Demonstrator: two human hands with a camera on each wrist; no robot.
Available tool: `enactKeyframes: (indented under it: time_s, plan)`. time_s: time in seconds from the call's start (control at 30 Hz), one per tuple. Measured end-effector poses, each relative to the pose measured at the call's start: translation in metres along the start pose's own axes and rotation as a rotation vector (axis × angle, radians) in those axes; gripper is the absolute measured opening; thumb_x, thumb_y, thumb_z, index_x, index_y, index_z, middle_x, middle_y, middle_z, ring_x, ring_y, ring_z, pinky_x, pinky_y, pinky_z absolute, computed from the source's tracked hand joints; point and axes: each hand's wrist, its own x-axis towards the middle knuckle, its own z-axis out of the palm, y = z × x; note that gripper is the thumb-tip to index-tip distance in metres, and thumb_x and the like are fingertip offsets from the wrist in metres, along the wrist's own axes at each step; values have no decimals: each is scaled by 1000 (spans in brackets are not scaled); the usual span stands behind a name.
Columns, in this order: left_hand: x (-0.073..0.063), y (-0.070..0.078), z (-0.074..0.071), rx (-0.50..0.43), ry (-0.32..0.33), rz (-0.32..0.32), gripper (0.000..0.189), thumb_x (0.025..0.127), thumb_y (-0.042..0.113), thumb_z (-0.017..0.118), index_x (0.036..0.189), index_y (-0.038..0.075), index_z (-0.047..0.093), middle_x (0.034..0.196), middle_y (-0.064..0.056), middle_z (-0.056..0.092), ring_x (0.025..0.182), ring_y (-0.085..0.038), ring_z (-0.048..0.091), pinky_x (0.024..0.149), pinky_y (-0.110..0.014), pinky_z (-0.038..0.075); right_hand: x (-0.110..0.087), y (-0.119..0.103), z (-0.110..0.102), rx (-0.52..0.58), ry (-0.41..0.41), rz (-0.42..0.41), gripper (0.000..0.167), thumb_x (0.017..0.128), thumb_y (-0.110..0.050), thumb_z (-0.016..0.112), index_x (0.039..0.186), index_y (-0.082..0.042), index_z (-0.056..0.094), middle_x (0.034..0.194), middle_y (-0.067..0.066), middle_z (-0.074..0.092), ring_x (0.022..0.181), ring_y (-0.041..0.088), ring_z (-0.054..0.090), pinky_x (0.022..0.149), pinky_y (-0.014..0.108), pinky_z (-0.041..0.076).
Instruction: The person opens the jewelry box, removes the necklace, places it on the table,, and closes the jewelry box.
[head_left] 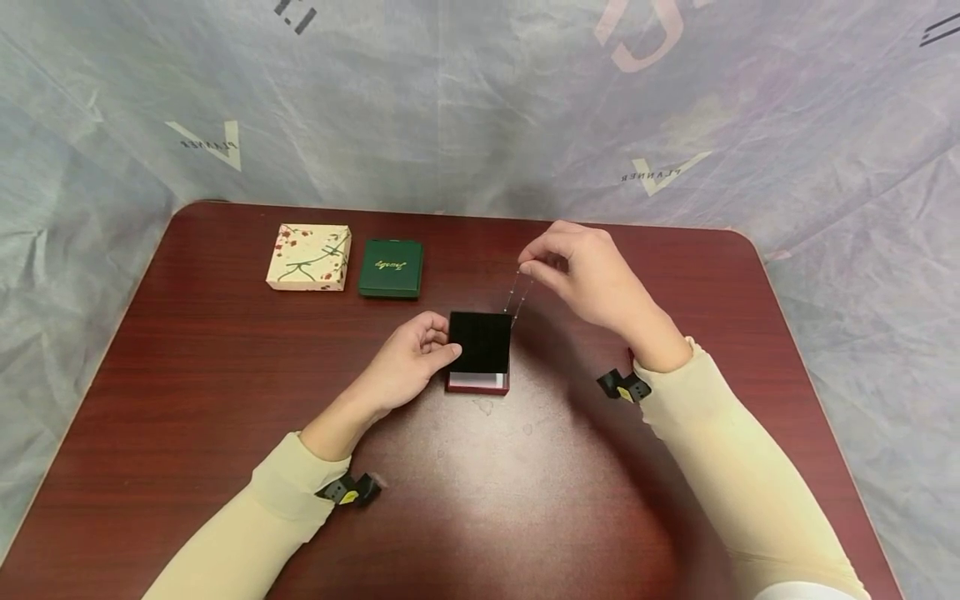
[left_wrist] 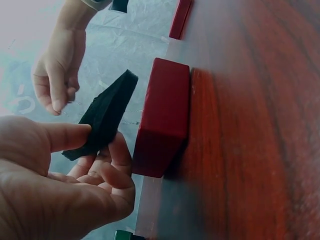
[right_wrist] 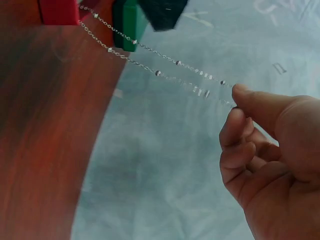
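Observation:
Between thumb and fingers, my left hand [head_left: 408,357] pinches a black foam pad [head_left: 480,342]. It is held tilted above a red box [head_left: 477,389], whose pale inside shows below the pad in the head view. To the right, my right hand [head_left: 592,271] pinches a thin silver chain [head_left: 517,296] with small beads. Two strands of the chain [right_wrist: 145,56] run down from the fingertips towards the red box [right_wrist: 60,12] in the right wrist view. Where the chain's lower end lies is hidden by the box and pad.
A green box [head_left: 391,268] with gold lettering lies at the back left of the brown table [head_left: 187,400]. Beside it is a cream floral box [head_left: 309,257]. A grey printed cloth [head_left: 465,108] hangs behind the table. In the left wrist view, another red piece [left_wrist: 180,19] shows at the top.

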Motion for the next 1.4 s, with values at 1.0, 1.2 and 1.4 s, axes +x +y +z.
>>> enactKeyframes:
  time_s: [1.0,1.2,1.4]
  plan:
    - [2,-2,-1,-2,21,-26,26,104,5,65,124,-6,53,117,-17,63,107,-26,63,94,-34,50,-30,-35,-80,-34,204,-154,20,83,5,88,94,-10,83,88,-3,71,75,5,51,66,23,38]
    - [2,-3,-2,-6,22,-29,27,103,5,65,124,-6,53,116,-17,62,106,-25,62,93,-33,50,-31,-23,-92,-98,156,-139,22,80,5,90,94,-11,83,88,-5,71,75,3,52,69,20,41]
    - [2,-2,-1,-12,22,-32,27,103,5,65,125,-6,53,116,-17,61,105,-24,62,93,-32,50,-30,-4,-100,-128,58,-114,22,82,3,89,96,-14,84,91,-8,74,78,1,54,71,19,41]
